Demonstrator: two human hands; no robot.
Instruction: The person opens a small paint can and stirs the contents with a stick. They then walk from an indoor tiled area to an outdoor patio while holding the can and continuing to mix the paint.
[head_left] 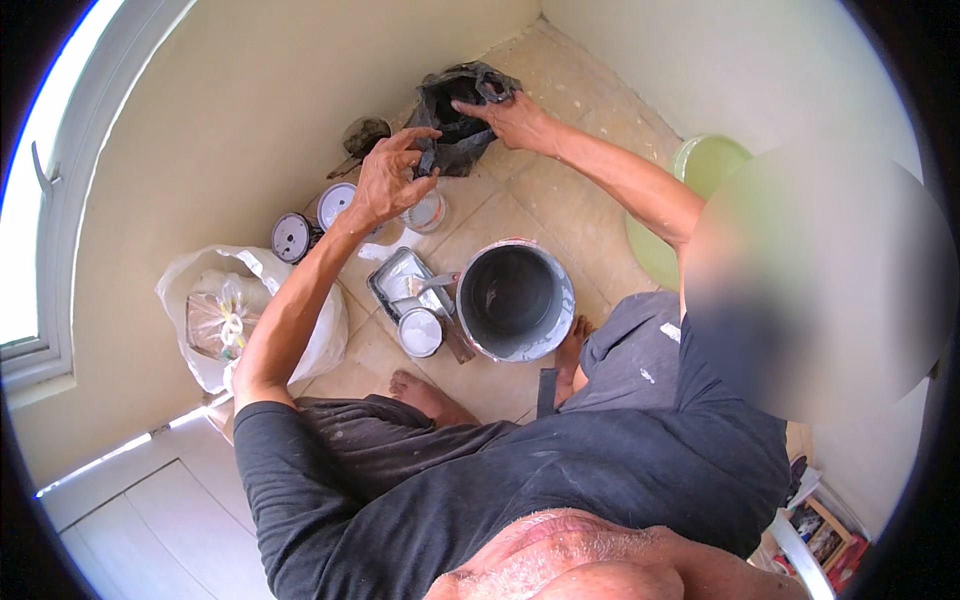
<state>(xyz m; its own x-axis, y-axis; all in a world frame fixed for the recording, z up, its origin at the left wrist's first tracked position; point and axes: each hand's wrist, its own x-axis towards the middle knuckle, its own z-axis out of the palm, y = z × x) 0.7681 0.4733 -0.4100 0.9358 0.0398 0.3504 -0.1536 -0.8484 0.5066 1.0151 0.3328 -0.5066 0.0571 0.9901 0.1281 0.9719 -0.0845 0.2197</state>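
Note:
A crumpled black plastic bag (462, 158) is held up by its mouth at the far side of the floor. Its opening faces me, and the inside is too dark to make out. My left hand (388, 182) pinches the bag's near left edge between bent fingers and thumb. On the far right rim, my right hand (512, 120) grips the plastic, with a finger reaching over the opening. Below the bag stands a large bucket (535, 343) with a grey inside. Left of it lies a paint tray (388, 278), with a brush (438, 284) across it.
Near the tray are a small pot with pale grey contents (420, 335) and a clear tub (427, 212). Paint cans (291, 238) and a dark round object (366, 135) line the left wall. A white plastic bag (325, 335) stands left; a green basin (655, 255) stands right.

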